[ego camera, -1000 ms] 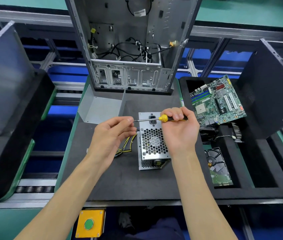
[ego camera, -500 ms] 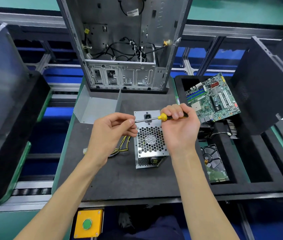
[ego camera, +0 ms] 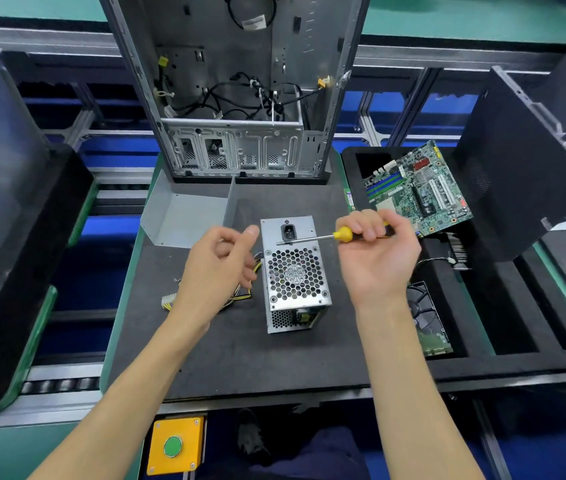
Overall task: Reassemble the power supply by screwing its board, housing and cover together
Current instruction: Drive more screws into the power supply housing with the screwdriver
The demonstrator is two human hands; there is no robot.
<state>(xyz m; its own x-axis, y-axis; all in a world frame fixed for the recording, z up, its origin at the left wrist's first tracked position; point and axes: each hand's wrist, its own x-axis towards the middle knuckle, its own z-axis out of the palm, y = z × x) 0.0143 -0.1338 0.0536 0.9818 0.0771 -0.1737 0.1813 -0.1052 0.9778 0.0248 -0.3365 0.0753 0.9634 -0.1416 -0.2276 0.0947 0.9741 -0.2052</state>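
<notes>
The silver power supply (ego camera: 295, 275) lies on the black mat (ego camera: 240, 358) with its honeycomb fan grille facing up and its power socket at the far end. Its yellow and black cable bundle (ego camera: 245, 292) runs left to a white connector (ego camera: 167, 301). My right hand (ego camera: 375, 258) grips a yellow-handled screwdriver (ego camera: 342, 234). The shaft points left, above the socket end of the unit. My left hand (ego camera: 219, 268) hovers just left of the power supply, fingers loosely curled and thumb raised, with nothing visible in it.
An open computer case (ego camera: 240, 98) stands behind the mat. A bent grey metal sheet (ego camera: 184, 216) lies at the back left. The black foam tray (ego camera: 517, 323) on the right holds a motherboard (ego camera: 416, 188) and a hard drive (ego camera: 428, 323). A yellow box with a green button (ego camera: 174, 445) sits below.
My left hand has let go of the screwdriver tip and drawn back to the left. The right hand has shifted right with the screwdriver, so the hands are now apart.
</notes>
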